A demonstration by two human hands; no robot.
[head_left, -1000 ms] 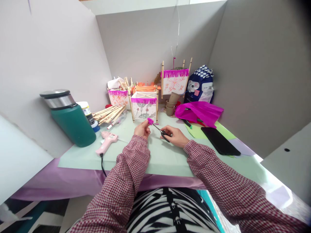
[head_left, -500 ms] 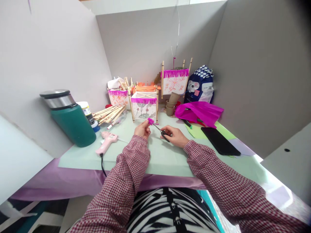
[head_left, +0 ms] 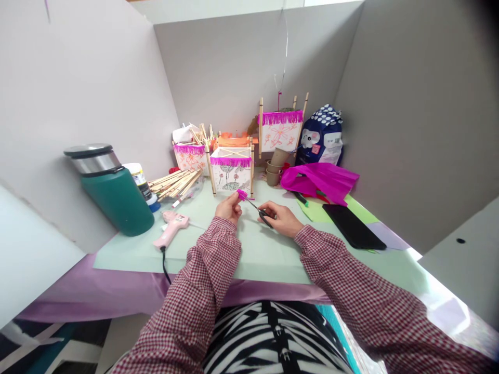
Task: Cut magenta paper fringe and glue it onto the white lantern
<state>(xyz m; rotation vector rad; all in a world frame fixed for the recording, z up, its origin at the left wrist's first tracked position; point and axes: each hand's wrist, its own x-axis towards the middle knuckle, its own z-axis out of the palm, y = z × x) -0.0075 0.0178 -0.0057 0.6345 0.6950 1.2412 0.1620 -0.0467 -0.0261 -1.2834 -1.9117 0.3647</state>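
Note:
Between the fingertips of my left hand (head_left: 229,208) is a small piece of magenta crepe paper (head_left: 242,195). My right hand (head_left: 283,219) grips a pair of dark-handled scissors (head_left: 264,215), whose blades point up and left and reach the paper's edge. How far the blades are apart is too small to tell. Just behind my hands stands a white paper lantern (head_left: 232,177) with stick corner posts, a magenta fringe along its top and drawn flowers.
On the left are a green bottle (head_left: 117,200), a pink glue gun (head_left: 172,230) and a pile of wooden sticks (head_left: 177,183). Magenta crepe paper (head_left: 323,179) and a black phone (head_left: 353,227) lie at right. Another fringed lantern (head_left: 280,132) hangs behind. Grey panels (head_left: 253,67) enclose the table.

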